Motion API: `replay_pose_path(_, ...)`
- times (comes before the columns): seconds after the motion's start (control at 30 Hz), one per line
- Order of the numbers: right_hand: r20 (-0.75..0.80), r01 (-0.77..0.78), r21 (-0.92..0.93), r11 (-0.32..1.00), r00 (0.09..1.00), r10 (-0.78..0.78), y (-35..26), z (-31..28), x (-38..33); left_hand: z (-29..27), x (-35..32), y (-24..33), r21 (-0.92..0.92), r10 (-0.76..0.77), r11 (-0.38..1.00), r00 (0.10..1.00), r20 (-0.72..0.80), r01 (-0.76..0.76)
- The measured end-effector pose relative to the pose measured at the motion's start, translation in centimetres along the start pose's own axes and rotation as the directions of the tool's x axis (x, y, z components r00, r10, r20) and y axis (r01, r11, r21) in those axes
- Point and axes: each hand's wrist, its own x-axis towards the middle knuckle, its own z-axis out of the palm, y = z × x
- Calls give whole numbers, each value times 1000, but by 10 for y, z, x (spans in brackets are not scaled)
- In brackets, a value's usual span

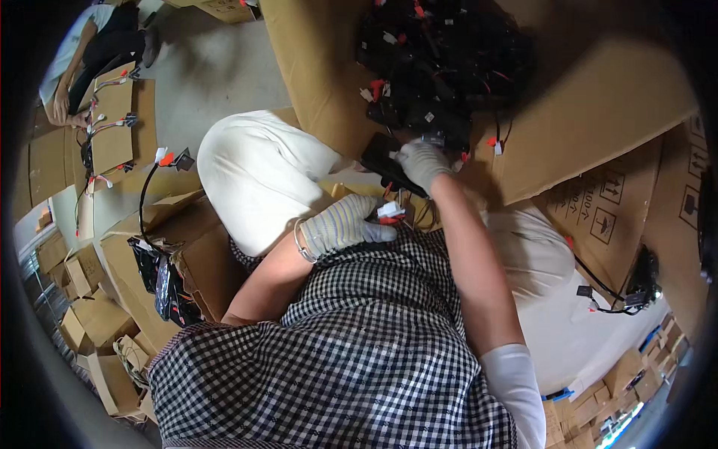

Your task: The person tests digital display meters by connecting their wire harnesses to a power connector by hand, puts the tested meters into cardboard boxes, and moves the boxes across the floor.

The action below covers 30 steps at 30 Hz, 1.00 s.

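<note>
At the near side of the carton point(318, 86), the right hand point(422, 163) curls against a black module point(380, 157), its hold unclear; probably light and stiff, best taken by its broad sides. Nearer, the left hand point(344, 226) pinches a smaller red-and-white connector point(389, 211), likely hard but delicate.

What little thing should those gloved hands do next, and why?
Maybe the right hand should draw the black part a bit closer to the left hand, because the right hand's fingers are at that part, beside the dark pile, while the white-and-red plug is at the left hand's fingertips.
</note>
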Motion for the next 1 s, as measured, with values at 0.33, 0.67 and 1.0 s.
replay_pose_path(0.33, -314, 266, 863, 429, 949, 42, 9, -103, -55, 9, -1, -20, 155, -33, 986, 990, -140, 55)
replay_pose_path(0.67, -595, 437, 763, 475, 763, 253, -31, -51, -122, 12, 4, -14, -308, 226, 874, 875, -427, -376)
replay_pose_path(1.0, -454, 320, -137, 938, 821, -346, -19, 124, -37, 27, 45, -40, 173, 481, 877, 830, -284, -449)
